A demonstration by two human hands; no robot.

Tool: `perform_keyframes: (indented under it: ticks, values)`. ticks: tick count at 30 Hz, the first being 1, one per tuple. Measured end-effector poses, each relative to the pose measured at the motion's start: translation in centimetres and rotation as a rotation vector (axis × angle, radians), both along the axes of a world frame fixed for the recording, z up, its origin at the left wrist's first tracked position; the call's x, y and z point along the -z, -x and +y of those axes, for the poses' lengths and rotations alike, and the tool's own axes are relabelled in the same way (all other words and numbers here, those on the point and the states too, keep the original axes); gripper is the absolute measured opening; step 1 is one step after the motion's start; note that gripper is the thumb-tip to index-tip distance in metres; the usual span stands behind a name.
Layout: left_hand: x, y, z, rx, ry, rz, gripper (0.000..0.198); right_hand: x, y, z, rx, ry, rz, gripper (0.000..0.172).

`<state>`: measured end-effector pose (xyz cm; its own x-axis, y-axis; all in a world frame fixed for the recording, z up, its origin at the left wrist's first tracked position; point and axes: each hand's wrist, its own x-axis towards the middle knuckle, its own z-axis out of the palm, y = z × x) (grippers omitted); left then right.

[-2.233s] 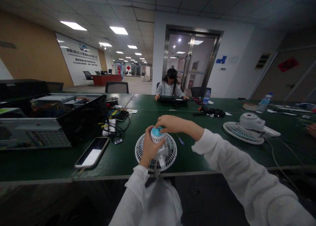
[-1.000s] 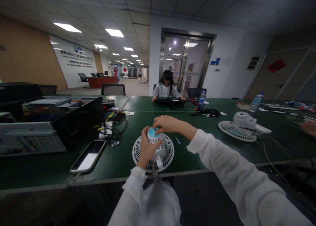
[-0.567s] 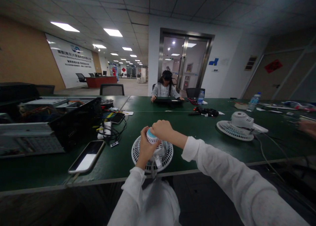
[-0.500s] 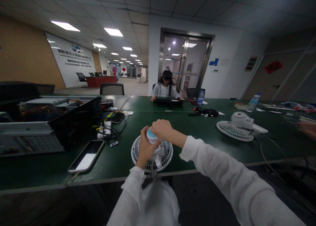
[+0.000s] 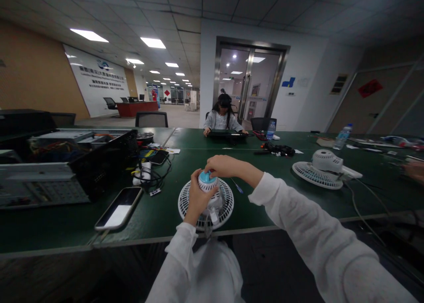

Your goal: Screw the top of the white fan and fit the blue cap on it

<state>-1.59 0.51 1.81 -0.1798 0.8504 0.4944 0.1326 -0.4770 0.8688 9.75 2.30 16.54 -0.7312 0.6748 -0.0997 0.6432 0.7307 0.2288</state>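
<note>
A white fan [image 5: 227, 206] lies grille-down on the green table near its front edge. Above its back is a white vented motor cover [image 5: 208, 187] with a light-blue piece [image 5: 205, 178] on top. My left hand [image 5: 196, 201] is wrapped round the side of that cover, thumb toward me. From above, my right hand [image 5: 225, 165] closes its fingertips on the light-blue piece. Whether the cover touches the fan body below is hard to tell. A thin screwdriver-like tool with a blue end [image 5: 238, 188] lies just right of the grille.
To the left are a phone [image 5: 119, 209], tangled cables [image 5: 155, 177] and an open computer case [image 5: 82, 161]. A second fan [image 5: 314, 175] lies to the right, with a bottle [image 5: 342, 136] behind it. Across the table sits a person [image 5: 222, 117] handling a dark flat object.
My right hand has risen slightly and its fingers have shifted on the light-blue piece, which shows more. My left hand keeps its hold. The whole view has shifted a little.
</note>
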Motion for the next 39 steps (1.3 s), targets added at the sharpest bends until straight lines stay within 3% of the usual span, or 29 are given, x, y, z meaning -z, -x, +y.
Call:
perform_keyframes:
  ticks: [6,12,15,18,21,24,28,34,39]
  values:
    - [0.0,0.0,0.0,0.002,0.008,0.011,0.069,0.4,0.7,-0.7,0.088,-0.104,-0.011,0.029]
    - [-0.1,0.0,-0.1,0.012,-0.005,0.011,0.070,2.3,2.7,-1.7,0.371,-0.159,0.130,0.032]
    - [-0.2,0.0,-0.2,0.013,-0.002,0.008,0.070,2.7,3.3,-2.1,0.428,-0.153,0.157,0.033]
    - [-0.2,0.0,-0.2,0.029,-0.025,-0.003,0.069,2.0,2.7,-2.2,0.395,-0.128,0.174,0.035]
    - [0.0,0.0,0.0,0.025,-0.034,-0.017,0.067,1.1,1.2,-1.7,0.207,-0.073,0.194,0.026]
    - [0.1,-0.1,0.0,0.023,-0.018,-0.022,0.068,0.6,0.0,-0.9,0.051,-0.003,0.159,0.029]
    - [0.0,-0.1,-0.1,0.013,0.015,-0.003,0.069,0.4,-0.4,-0.1,-0.005,0.014,0.089,0.025]
    - [0.0,0.0,-0.2,0.008,0.004,0.008,0.069,0.8,0.0,-0.4,0.061,-0.091,0.056,0.023]
    - [-0.3,-0.1,-0.3,0.010,0.027,-0.003,0.071,3.1,1.4,-1.6,0.361,-0.162,0.168,0.036]
